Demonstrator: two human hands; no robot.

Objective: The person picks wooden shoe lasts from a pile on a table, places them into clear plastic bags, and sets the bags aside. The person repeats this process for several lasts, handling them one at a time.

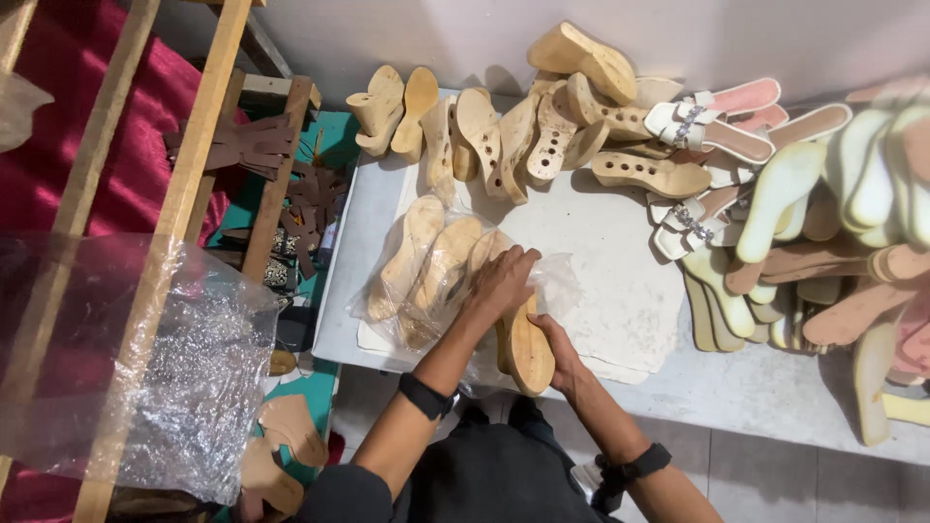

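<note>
My left hand point(501, 281) presses flat, fingers spread, pinning the clear bag point(426, 276) of wooden soles; my right hand point(557, 349) cups one wooden sole point(528, 349) upright, steadying it.

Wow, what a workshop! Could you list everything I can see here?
wooden wedge soles: a dozen or so, pale tan, piled at the table's far edge
bagged soles: about three, tan, inside a clear plastic bag
held sole: one, tan, on edge at the near side
white sandals: several, white and pink, right of the pile
flat insoles: many, cream and brown, far right
table: one, grey
plastic sheet: clear, left
cut leather pieces: brown, left
left hand: on the bag
right hand: fingers gripping the held sole
</note>
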